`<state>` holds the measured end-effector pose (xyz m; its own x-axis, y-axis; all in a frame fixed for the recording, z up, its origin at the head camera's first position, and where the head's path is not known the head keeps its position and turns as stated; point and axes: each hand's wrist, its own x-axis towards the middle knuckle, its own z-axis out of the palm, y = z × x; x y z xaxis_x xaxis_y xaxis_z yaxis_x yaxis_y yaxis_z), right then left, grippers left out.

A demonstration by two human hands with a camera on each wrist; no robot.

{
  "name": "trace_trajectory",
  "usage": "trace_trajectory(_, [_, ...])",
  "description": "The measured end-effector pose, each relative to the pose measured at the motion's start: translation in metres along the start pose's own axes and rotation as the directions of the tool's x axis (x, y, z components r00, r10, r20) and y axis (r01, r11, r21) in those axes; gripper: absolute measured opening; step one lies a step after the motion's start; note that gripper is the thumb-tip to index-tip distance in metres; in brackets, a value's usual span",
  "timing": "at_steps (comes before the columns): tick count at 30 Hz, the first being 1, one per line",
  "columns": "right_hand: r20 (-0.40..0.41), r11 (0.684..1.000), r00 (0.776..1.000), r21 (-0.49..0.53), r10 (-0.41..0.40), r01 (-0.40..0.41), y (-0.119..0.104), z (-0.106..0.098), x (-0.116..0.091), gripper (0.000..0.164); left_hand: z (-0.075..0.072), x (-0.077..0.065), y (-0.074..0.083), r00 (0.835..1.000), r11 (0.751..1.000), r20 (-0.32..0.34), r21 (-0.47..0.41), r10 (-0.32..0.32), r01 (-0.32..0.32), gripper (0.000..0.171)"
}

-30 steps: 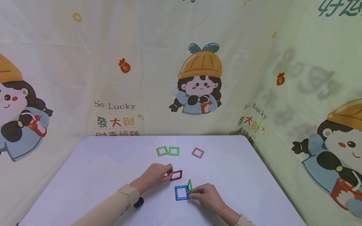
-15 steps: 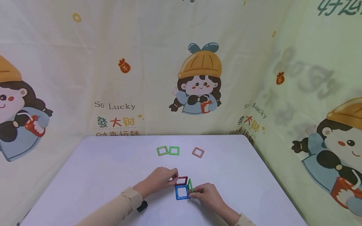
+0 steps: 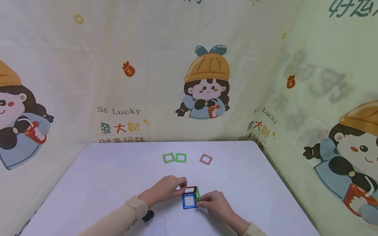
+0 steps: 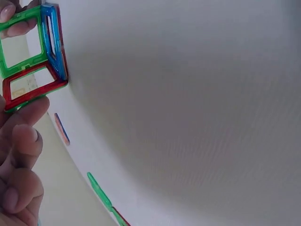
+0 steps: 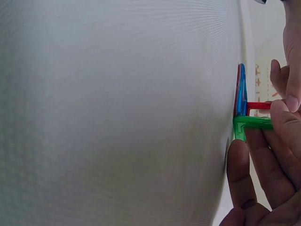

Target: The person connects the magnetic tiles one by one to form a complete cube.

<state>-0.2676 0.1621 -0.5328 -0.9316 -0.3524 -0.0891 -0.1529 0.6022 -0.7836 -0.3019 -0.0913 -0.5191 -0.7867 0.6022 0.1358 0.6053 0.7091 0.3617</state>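
Observation:
A blue magnetic tile (image 3: 190,207), a square open frame, lies flat on the white table. Along its far edge a red magnetic tile (image 3: 190,187) stands up, and my left hand (image 3: 167,189) pinches it at its left side. A green magnetic tile (image 3: 198,194) stands on the blue one's right edge, pinched by the fingers of my right hand (image 3: 218,204). In the left wrist view the red tile (image 4: 42,91) and green tile (image 4: 23,66) meet at a corner beside the blue tile (image 4: 60,59). Fingers partly cover the green tile (image 5: 254,122) in the right wrist view.
Farther back on the table (image 3: 118,170) lie two green square tiles, a left one (image 3: 169,161) and a right one (image 3: 181,161), with an orange tile (image 3: 202,157) to their right. A printed cloth (image 3: 160,82) hangs behind. A black device (image 3: 148,216) sits under the left cuff.
My left hand has brought the red tile right and nearer, to the blue tile's far edge. It now meets the green tile, which stands straighter. My right hand has hardly moved.

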Motion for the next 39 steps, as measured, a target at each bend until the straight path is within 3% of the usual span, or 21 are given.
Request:
trace_trajectory(10, [0.014, 1.0, 1.0, -0.003, 0.006, -0.006, 0.0, -0.001, 0.0, 0.018, -0.003, 0.0, -0.005, 0.996, 0.989, 0.072, -0.13, -0.055, 0.064, 0.007])
trace_trajectory(22, [0.021, 1.0, 1.0, -0.011, -0.023, 0.023, -0.004, -0.002, 0.0, 0.017, -0.011, -0.003, -0.002, 0.996, 0.998, 0.085, -0.067, 0.003, 0.003, 0.009])
trace_trajectory(30, [0.012, 1.0, 1.0, -0.004, -0.008, 0.008, -0.003, -0.002, -0.002, 0.017, -0.015, -0.003, -0.006, 0.995, 0.997, 0.101, -0.077, 0.005, 0.003, 0.01])
trace_trajectory(35, [0.017, 1.0, 1.0, -0.005, -0.003, 0.003, -0.001, -0.001, 0.0, 0.017, -0.026, 0.004, -0.027, 0.998, 0.998, 0.017, 0.022, -0.066, 0.066, 0.011])
trace_trajectory(39, [0.016, 1.0, 1.0, -0.007, 0.003, -0.003, 0.0, -0.002, 0.0, 0.017, -0.035, 0.015, -0.053, 0.979, 0.971, -0.098, 0.148, -0.176, 0.19, 0.006])
